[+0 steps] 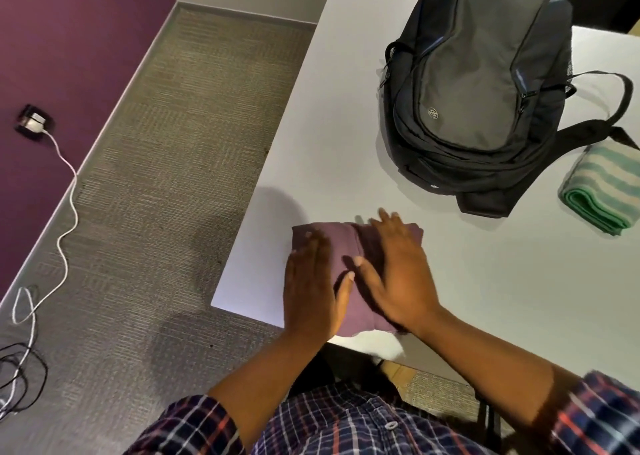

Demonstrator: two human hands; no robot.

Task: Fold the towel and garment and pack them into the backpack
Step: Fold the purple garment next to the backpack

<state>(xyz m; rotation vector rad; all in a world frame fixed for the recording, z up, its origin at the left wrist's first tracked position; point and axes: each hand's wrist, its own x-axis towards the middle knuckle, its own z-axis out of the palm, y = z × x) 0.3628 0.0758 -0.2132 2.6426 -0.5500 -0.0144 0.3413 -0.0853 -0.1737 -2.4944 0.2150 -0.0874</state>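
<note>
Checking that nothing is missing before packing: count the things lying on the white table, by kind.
Black backpack: 1
Folded purple garment: 1
Folded green-striped towel: 1
Total on the table: 3

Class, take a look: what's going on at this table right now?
A person presses the left hand and right hand flat on a folded purple garment at the near edge of the table. A folded striped towel lies beside the backpack farther back. Neither is packed yet.
</note>
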